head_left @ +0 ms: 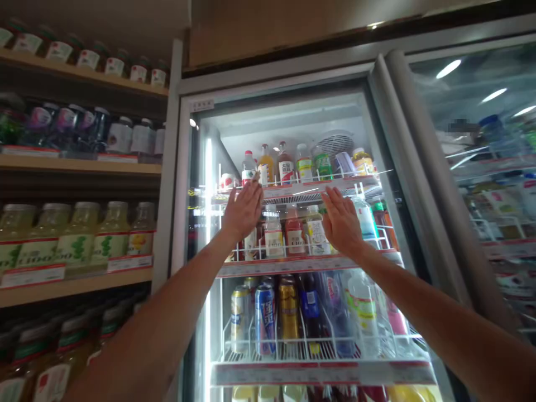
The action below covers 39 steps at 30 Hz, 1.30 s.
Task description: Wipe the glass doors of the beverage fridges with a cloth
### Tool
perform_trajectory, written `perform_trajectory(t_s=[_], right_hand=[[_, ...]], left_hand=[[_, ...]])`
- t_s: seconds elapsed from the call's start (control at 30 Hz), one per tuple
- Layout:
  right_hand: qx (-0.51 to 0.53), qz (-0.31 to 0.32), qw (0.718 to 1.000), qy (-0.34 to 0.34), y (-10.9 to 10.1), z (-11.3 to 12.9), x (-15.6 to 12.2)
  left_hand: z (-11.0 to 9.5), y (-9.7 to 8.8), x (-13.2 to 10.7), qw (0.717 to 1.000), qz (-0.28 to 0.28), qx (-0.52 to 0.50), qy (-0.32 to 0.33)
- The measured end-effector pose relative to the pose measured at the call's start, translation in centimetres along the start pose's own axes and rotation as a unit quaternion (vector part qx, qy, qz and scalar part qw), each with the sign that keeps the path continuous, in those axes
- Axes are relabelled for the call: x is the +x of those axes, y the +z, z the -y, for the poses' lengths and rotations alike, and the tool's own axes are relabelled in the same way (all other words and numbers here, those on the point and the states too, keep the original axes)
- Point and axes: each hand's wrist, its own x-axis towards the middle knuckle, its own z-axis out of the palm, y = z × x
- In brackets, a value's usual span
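Left hand (244, 207) and right hand (342, 219), each grip wide and flat, apparently touch the glass door (288, 125).

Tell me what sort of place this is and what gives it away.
Most likely a shop's drinks section: a lit, glass-fronted fridge holds rows of bottles and cans, wooden shelves alongside carry more bottled drinks, and label strips sit on the shelf edges.
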Motion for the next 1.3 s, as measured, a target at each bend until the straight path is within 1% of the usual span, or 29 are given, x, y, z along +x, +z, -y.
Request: perform_trajectory(t_s=[0.03, 0.13, 0.17, 0.2, 0.23, 0.33, 0.37, 0.4, 0.43, 0.5, 0.53, 0.57, 0.6, 0.7, 0.73, 0.77, 0.8, 0.87, 0.9, 0.93, 1.0, 1.03, 1.07, 1.1, 1.13, 1.17, 1.23, 1.27, 1.3], right_hand=[[0.001, 0.001, 1.0, 0.0, 0.3, 0.5, 0.2], [0.002, 0.007, 1.0, 0.006, 0.9, 1.7, 0.7], [0.001, 0.009, 1.0, 0.008, 1.1, 2.0, 0.8], [0.0, 0.011, 1.0, 0.008, 1.3, 2.4, 0.8], [-0.001, 0.013, 1.0, 0.008, 1.4, 2.7, 0.9], [0.002, 0.015, 1.0, 0.005, 1.9, 3.6, 0.9], [0.005, 0.016, 1.0, 0.004, 2.0, 3.9, 0.9], [0.008, 0.016, 1.0, 0.002, 2.0, 4.2, 0.8], [0.012, 0.018, 1.0, 0.001, 2.0, 4.5, 0.7], [0.02, 0.024, 1.0, 0.002, 1.9, 4.9, 0.5], [0.024, 0.028, 0.999, 0.003, 1.9, 5.1, 0.4], [0.027, 0.032, 0.999, 0.005, 1.8, 5.3, 0.2], [0.029, 0.037, 0.999, 0.006, 1.7, 5.5, 0.1], [0.034, 0.05, 0.998, 0.006, 1.5, 5.7, -0.6], [0.034, 0.053, 0.998, 0.006, 1.5, 5.8, -0.8], [0.033, 0.055, 0.998, 0.007, 1.4, 5.8, -1.1], [0.031, 0.057, 0.998, 0.009, 1.3, 5.7, -1.4], [0.026, 0.061, 0.998, 0.016, 1.0, 5.6, -2.0], [0.023, 0.062, 0.998, 0.019, 0.9, 5.6, -2.3], [0.02, 0.065, 0.997, 0.021, 0.7, 5.6, -2.7], [0.015, 0.072, 0.997, 0.018, 0.4, 5.6, -3.3], [0.013, 0.077, 0.997, 0.017, 0.2, 5.6, -3.5], [0.012, 0.082, 0.996, 0.015, 0.0, 5.5, -3.8], [0.011, 0.087, 0.996, 0.015, -0.1, 5.5, -4.1], [0.01, 0.09, 0.996, 0.015, -0.3, 5.4, -4.4], [0.009, 0.093, 0.995, 0.017, -0.6, 5.3, -4.6], [0.005, 0.098, 0.995, 0.021, -1.0, 5.0, -5.2], [0.003, 0.101, 0.995, 0.022, -1.2, 4.9, -5.5], [0.002, 0.105, 0.994, 0.023, -1.5, 4.9, -5.9]], left_hand=[[0.5, -0.2, -0.2, 1.0, -0.008, 0.005, -0.026], [1.6, -0.5, -1.1, 0.976, -0.078, 0.024, -0.203], [1.4, -0.4, -1.7, 0.971, -0.087, 0.023, -0.222], [1.1, -0.4, -2.4, 0.975, -0.083, 0.018, -0.206], [0.7, -0.3, -3.2, 0.985, -0.068, 0.011, -0.16], [-0.1, -0.4, -5.7, 0.999, 0.014, -0.014, 0.041], [0.2, -0.6, -6.3, 0.997, 0.035, -0.015, 0.07], [0.7, -0.8, -6.9, 0.997, 0.04, -0.009, 0.058], [1.4, -1.1, -7.5, 0.999, 0.031, 0.003, 0.011], [2.6, -1.5, -8.7, 0.991, -0.013, 0.032, -0.129], [2.9, -1.7, -9.4, 0.983, -0.031, 0.041, -0.175], [2.9, -1.8, -10.2, 0.982, -0.034, 0.041, -0.182], [2.7, -1.8, -11.1, 0.988, -0.019, 0.031, -0.149], [2.2, -1.9, -13.6, 0.997, 0.065, -0.015, 0.041], [2.3, -2.0, -14.1, 0.995, 0.074, -0.018, 0.058], [2.5, -2.0, -14.5, 0.998, 0.061, -0.012, 0.03], [2.7, -2.0, -14.8, 0.999, 0.031, 0.0, -0.033], [2.5, -1.8, -15.3, 0.985, -0.033, 0.024, -0.169], [2.0, -1.6, -15.7, 0.981, -0.044, 0.026, -0.189], [1.3, -1.4, -16.1, 0.985, -0.038, 0.019, -0.165], [-0.3, -1.2, -16.9, 1.0, 0.015, -0.011, -0.006], [-0.9, -1.2, -17.2, 0.995, 0.041, -0.026, 0.082], [-1.2, -1.2, -17.3, 0.988, 0.058, -0.036, 0.141], [-1.3, -1.2, -17.1, 0.986, 0.06, -0.038, 0.152], [-1.1, -1.3, -16.8, 0.992, 0.046, -0.03, 0.116], [-1.0, -1.3, -16.3, 0.999, 0.018, -0.016, 0.038], [-1.0, -1.1, -15.6, 0.993, -0.038, 0.014, -0.113], [-1.5, -0.9, -15.5, 0.99, -0.048, 0.02, -0.131], [-2.2, -0.6, -15.6, 0.994, -0.04, 0.016, -0.098]])
